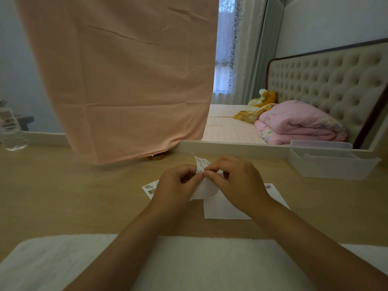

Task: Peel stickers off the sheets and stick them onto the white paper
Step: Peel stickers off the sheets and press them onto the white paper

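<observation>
Above the wooden table, my left hand [177,182] grips a curled sticker sheet [204,186] lifted off the surface. My right hand [237,179] pinches at the sheet's upper edge, thumb and forefinger meeting the left fingertips; whether a sticker is between them is hidden. Under my right hand lies the white paper [222,208], with one small sticker [268,186] at its far right corner. A second sticker sheet [150,189] with animal pictures lies flat to the left, partly covered by my left hand.
A clear plastic tray [331,162] stands at the back right. A peach cloth [126,80] hangs over the mirror, a gold lid [156,157] below it. A plastic bottle [10,127] is at far left. A white towel [63,263] covers the near edge.
</observation>
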The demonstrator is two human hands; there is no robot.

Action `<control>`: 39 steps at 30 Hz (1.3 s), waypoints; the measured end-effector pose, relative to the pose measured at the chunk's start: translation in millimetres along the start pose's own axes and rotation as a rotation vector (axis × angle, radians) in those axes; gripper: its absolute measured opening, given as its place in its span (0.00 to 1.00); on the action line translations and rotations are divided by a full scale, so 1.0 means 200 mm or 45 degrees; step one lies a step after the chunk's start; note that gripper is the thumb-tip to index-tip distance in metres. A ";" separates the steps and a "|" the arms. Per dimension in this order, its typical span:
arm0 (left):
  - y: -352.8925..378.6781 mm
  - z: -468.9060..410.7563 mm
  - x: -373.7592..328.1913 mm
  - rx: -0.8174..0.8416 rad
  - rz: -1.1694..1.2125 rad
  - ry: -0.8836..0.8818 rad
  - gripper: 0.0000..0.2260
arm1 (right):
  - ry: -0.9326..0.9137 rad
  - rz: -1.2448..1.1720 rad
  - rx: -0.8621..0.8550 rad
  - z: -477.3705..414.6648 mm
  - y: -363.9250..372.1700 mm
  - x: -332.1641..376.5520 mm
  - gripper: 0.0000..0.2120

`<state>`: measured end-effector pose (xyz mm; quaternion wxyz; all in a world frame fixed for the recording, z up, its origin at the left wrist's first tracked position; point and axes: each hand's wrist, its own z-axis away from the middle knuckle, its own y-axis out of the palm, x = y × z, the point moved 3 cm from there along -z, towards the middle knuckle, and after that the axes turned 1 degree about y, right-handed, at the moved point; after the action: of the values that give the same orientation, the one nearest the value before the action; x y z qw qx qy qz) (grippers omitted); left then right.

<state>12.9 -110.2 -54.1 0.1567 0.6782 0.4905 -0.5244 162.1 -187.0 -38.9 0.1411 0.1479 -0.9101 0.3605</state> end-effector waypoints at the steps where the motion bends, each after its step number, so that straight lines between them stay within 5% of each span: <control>1: 0.00 0.00 0.00 -0.001 -0.065 0.039 0.07 | -0.007 0.001 0.036 -0.01 -0.01 0.00 0.04; 10: -0.02 -0.02 0.03 0.031 -0.224 0.111 0.05 | 0.149 -0.192 0.176 -0.04 -0.04 -0.04 0.04; 23: 0.03 -0.01 0.01 -0.139 0.307 -0.199 0.06 | -0.278 0.252 -0.129 -0.01 -0.06 0.06 0.11; 39: 0.02 0.02 -0.03 -0.063 0.482 -0.214 0.07 | 0.114 -0.192 0.109 -0.04 -0.05 0.02 0.07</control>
<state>13.1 -118.1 -51.7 0.3093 0.7081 0.3521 -0.5282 162.7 -188.9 -25.8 0.2021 0.2056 -0.8729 0.3936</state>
